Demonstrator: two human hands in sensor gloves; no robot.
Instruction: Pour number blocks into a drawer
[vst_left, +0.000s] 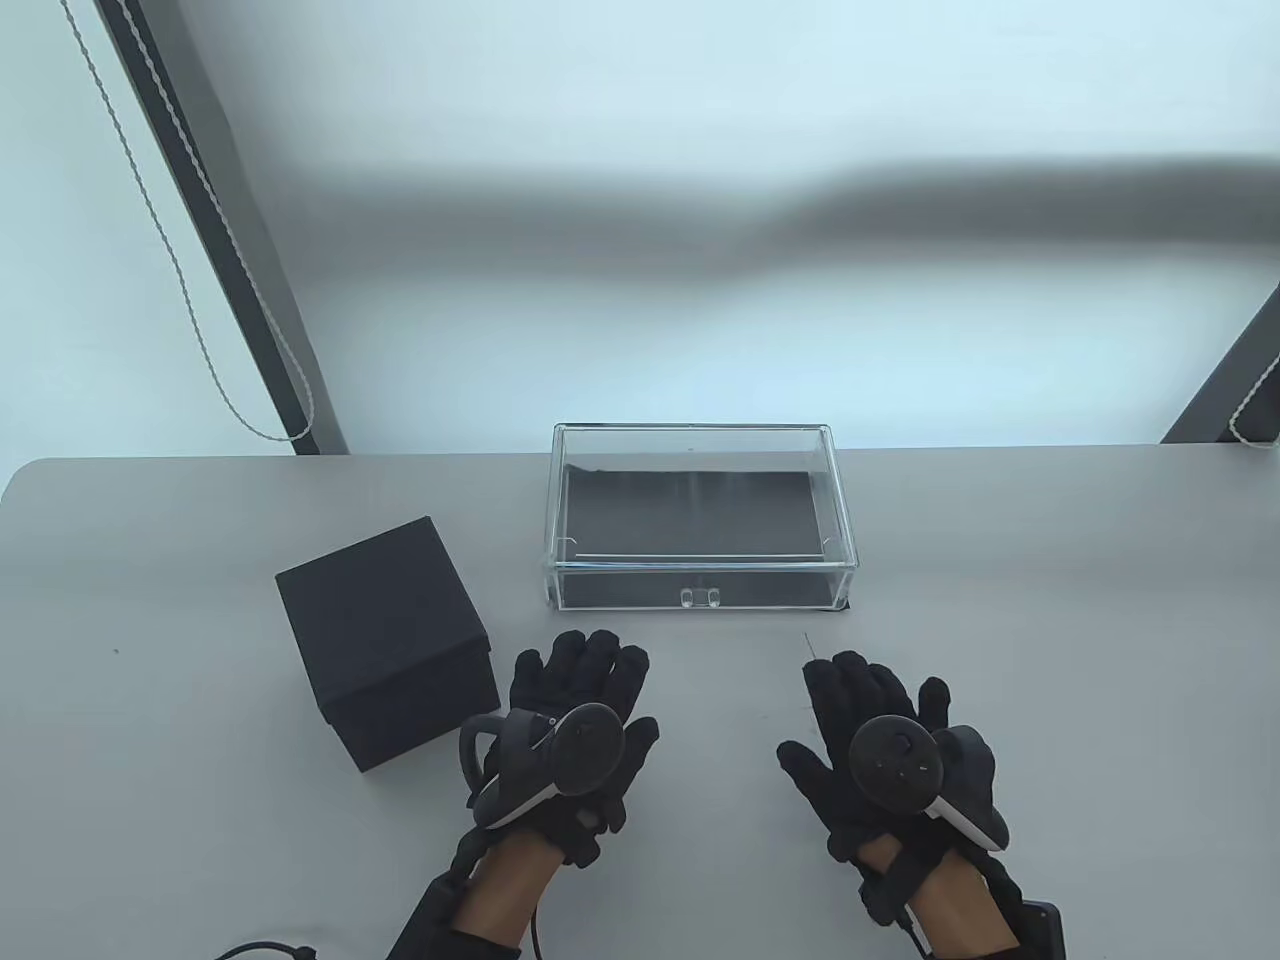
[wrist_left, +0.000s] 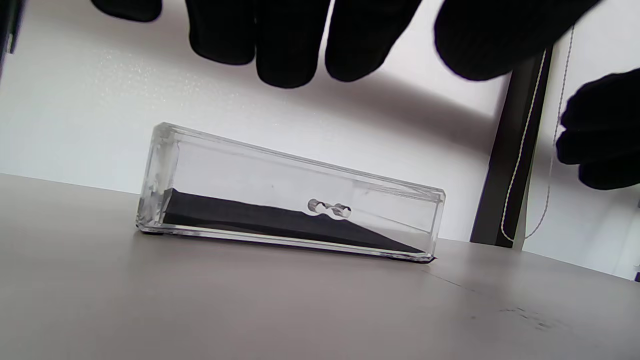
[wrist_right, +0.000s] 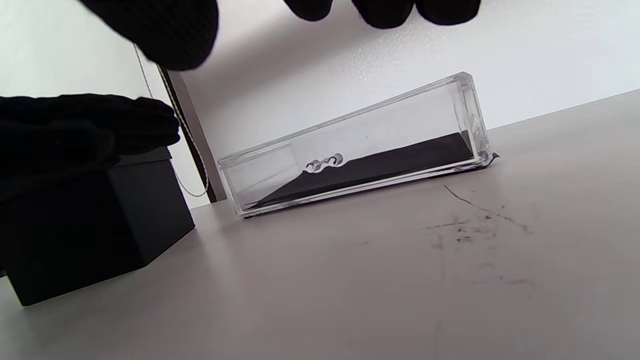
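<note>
Nearest us we note our left hand (vst_left: 575, 730) and right hand (vst_left: 880, 745), fingers spread, gripping nothing, above the grey table (vst_left: 1050, 620); a closed black box (vst_left: 385, 640) beside the left; farther back, the clear acrylic drawer (vst_left: 700, 530), shut, black-lined.

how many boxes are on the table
2: a clear drawer box at the table's middle back, shut, and a black lidded box to its front left, beside the left hand. Neither is touched.
</note>
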